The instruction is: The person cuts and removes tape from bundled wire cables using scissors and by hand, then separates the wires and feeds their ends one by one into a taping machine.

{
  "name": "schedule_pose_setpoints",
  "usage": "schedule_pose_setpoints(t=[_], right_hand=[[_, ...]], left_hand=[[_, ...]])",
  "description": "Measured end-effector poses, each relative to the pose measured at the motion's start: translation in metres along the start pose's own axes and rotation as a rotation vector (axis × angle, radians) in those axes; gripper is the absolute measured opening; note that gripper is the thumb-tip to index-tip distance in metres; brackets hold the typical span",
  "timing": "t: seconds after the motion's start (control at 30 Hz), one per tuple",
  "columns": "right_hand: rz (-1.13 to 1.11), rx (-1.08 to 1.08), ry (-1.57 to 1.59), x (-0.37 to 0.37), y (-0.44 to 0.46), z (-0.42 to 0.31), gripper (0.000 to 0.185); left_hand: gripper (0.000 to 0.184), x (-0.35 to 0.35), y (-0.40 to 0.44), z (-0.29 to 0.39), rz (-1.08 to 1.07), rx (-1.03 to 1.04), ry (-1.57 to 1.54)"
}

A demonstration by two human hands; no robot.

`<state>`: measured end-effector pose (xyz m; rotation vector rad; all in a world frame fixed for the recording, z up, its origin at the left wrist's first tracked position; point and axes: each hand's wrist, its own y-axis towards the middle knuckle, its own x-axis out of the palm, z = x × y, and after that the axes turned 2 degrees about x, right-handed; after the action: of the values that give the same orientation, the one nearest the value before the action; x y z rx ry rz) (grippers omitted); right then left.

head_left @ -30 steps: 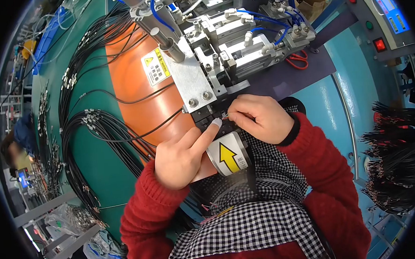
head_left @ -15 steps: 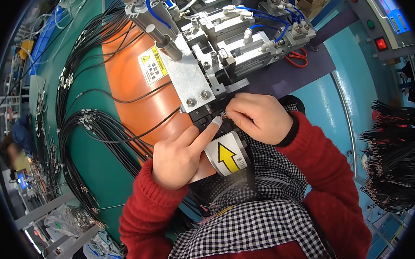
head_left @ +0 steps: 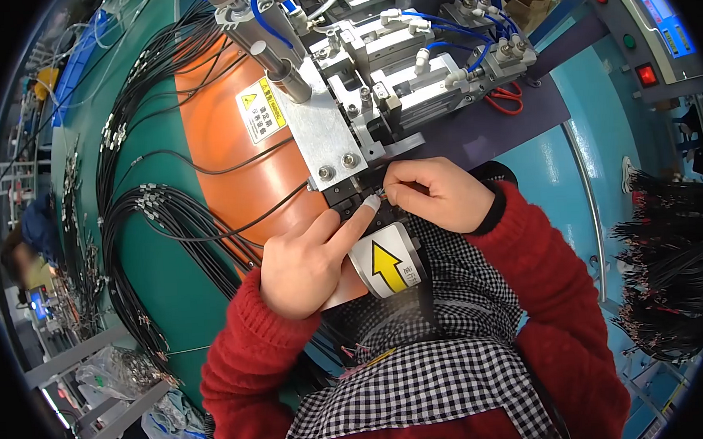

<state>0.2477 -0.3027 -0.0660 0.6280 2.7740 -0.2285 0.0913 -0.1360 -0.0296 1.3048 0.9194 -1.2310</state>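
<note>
My left hand (head_left: pixel 302 266) reaches to the dark fixture (head_left: pixel 342 193) at the front of the metal machine (head_left: pixel 327 133), its index finger, with a white covering on the tip, pressing there. From the other side my right hand (head_left: pixel 439 196) meets it, thumb and index finger pinched at small thin wires (head_left: pixel 383 194). The wire ends are mostly hidden by the fingertips. Just below the fixture is a white plate with a yellow arrow (head_left: pixel 386 267). A black cable (head_left: pixel 245 232) runs over the orange surface (head_left: pixel 242 185) to the machine.
Bundles of black cables (head_left: pixel 121 144) lie on the green mat (head_left: pixel 157 269) at left. Red-handled scissors (head_left: pixel 506 100) rest behind my right hand. A control panel (head_left: pixel 652 37) stands at upper right, more black cables (head_left: pixel 664 267) hang at right. A person (head_left: pixel 35 244) is at far left.
My right hand's thumb and fingers have shifted slightly at the wires. My left index finger has moved a little toward them. The rest looks nearly the same.
</note>
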Motion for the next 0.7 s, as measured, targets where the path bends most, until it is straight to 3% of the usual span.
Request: schedule_pose_setpoints(t=[0.27, 0.4, 0.7], right_hand=[[0.061, -0.004, -0.002, 0.007, 0.000, 0.005, 0.007], [0.029, 0.107, 0.327, 0.013, 0.002, 0.017, 0.007], [0.114, 0.128, 0.315, 0.018, -0.005, 0.016, 0.006]], left_hand=[[0.046, 0.000, 0.003, 0.002, -0.024, 0.007, 0.047], [0.046, -0.002, 0.007, 0.001, -0.047, 0.025, 0.087], [0.041, 0.002, 0.008, -0.001, 0.019, 0.036, 0.021]])
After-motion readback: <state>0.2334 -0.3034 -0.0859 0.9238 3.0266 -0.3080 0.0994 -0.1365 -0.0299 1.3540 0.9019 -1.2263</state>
